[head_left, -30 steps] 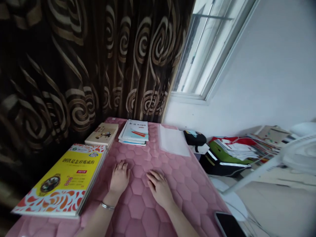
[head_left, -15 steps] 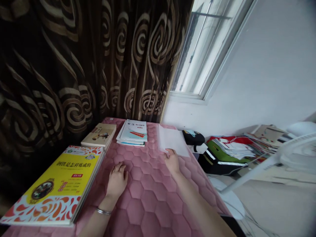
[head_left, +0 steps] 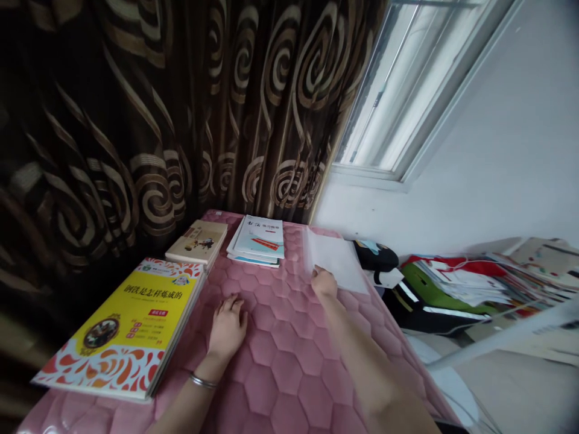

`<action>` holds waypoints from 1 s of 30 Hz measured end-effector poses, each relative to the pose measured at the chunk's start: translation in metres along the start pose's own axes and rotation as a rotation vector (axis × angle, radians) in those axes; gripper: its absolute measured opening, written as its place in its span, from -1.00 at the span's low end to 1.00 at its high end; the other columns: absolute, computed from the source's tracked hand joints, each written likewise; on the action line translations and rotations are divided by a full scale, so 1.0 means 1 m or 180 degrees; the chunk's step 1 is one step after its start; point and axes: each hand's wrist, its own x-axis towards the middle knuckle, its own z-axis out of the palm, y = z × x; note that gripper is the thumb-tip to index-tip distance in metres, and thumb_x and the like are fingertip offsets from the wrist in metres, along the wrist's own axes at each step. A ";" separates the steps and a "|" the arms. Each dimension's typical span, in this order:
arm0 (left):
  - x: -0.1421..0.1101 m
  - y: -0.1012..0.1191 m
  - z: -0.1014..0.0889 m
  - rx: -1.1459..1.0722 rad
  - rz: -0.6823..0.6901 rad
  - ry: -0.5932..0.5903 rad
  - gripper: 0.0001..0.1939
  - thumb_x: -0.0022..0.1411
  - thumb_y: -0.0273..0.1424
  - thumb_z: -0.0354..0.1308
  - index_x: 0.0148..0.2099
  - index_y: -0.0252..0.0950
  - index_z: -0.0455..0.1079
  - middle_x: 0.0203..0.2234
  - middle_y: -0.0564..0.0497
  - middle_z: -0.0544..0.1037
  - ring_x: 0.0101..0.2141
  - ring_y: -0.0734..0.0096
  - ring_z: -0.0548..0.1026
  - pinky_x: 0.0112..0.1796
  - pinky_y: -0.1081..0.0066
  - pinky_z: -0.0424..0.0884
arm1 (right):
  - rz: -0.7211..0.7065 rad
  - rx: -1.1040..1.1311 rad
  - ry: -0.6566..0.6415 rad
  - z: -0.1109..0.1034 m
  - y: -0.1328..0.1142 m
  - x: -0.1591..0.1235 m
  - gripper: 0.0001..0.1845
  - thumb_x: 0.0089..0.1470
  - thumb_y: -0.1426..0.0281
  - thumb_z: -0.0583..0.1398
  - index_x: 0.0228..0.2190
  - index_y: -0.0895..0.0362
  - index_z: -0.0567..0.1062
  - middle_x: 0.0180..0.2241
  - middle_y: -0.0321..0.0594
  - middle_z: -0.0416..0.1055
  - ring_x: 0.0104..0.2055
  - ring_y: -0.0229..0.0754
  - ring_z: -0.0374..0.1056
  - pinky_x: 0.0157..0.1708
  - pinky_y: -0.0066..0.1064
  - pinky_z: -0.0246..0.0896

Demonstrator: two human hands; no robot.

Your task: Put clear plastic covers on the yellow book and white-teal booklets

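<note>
My left hand (head_left: 228, 325) lies flat and open on the pink quilted table cover (head_left: 280, 374), a thin bracelet on its wrist. My right hand (head_left: 324, 282) is stretched forward to the near edge of a translucent white sheet (head_left: 337, 260) lying at the table's far right; its fingers are curled on that edge, seemingly pinching it. A yellow book (head_left: 129, 325) with a red-and-white patterned border lies left of my left hand.
A small beige book (head_left: 199, 240) and a stack of white-and-blue booklets (head_left: 260, 238) lie at the table's far side, against a dark swirl-patterned curtain (head_left: 158, 120). A black bag (head_left: 377, 256) and piles of papers and books (head_left: 470, 283) sit to the right. A window (head_left: 420, 84) is above.
My right hand has left its place beside the left one and reached forward and right to the white sheet's edge. The left hand stays flat. The view has shifted slightly.
</note>
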 end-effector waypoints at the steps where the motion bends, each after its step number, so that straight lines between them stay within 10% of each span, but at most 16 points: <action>1: 0.000 0.000 0.000 -0.0006 -0.0001 0.0002 -0.69 0.26 -0.45 0.03 0.02 -0.28 0.45 0.10 -0.16 0.46 0.11 0.17 0.41 0.14 0.12 0.28 | 0.0043 -0.0032 -0.0023 -0.001 0.001 0.000 -0.61 0.18 0.46 0.05 -0.04 0.11 0.55 -0.23 0.02 0.58 -0.18 -0.04 0.50 -0.18 -0.31 0.30; 10: -0.001 -0.001 0.001 -0.0065 -0.0005 0.0082 -0.70 0.25 -0.45 0.05 0.01 -0.28 0.45 0.08 -0.16 0.48 0.09 0.15 0.42 0.10 0.11 0.32 | -0.0097 -0.0027 0.0399 -0.045 0.019 -0.026 -0.58 0.25 0.41 -0.06 -0.06 0.26 0.51 -0.20 0.10 0.55 -0.15 -0.01 0.47 -0.07 -0.24 0.26; 16: 0.000 -0.002 0.000 -0.0227 -0.0001 0.0211 -0.68 0.35 -0.42 -0.08 0.00 -0.28 0.46 0.05 -0.15 0.51 0.07 0.20 0.44 0.09 0.15 0.34 | -0.1656 0.0986 0.1097 -0.068 0.015 -0.127 -0.71 0.20 0.35 0.01 -0.24 0.08 0.52 -0.19 -0.05 0.53 -0.11 -0.03 0.43 -0.04 -0.16 0.30; 23: 0.001 -0.006 -0.001 -0.0451 0.0105 0.0194 -0.59 0.42 -0.30 -0.18 0.04 -0.32 0.44 0.01 -0.14 0.54 0.07 0.20 0.44 0.12 0.14 0.31 | -0.2534 0.1221 -0.0537 -0.067 -0.018 -0.280 -0.75 0.08 0.51 0.15 -0.25 -0.01 0.55 -0.20 -0.21 0.53 -0.17 -0.10 0.42 -0.11 -0.24 0.31; 27: 0.000 -0.005 -0.003 -0.0361 0.0108 0.0080 -0.61 0.37 -0.22 -0.05 0.08 -0.28 0.43 0.06 -0.12 0.51 0.10 0.17 0.42 0.13 0.11 0.29 | -0.2559 0.1482 -0.1485 -0.083 -0.028 -0.274 -0.70 0.02 0.27 0.31 -0.14 -0.12 0.56 0.00 -0.26 0.48 0.02 -0.04 0.38 0.04 -0.19 0.27; 30: -0.001 -0.002 -0.006 -0.0259 0.0095 -0.0012 -0.62 0.29 -0.22 0.07 0.07 -0.27 0.43 0.08 -0.12 0.49 0.12 0.13 0.40 0.16 0.10 0.26 | -0.1829 0.1867 -0.1114 -0.094 -0.017 -0.225 -0.71 0.17 0.17 0.16 -0.12 -0.07 0.56 0.02 -0.17 0.47 0.06 -0.07 0.37 0.08 -0.20 0.25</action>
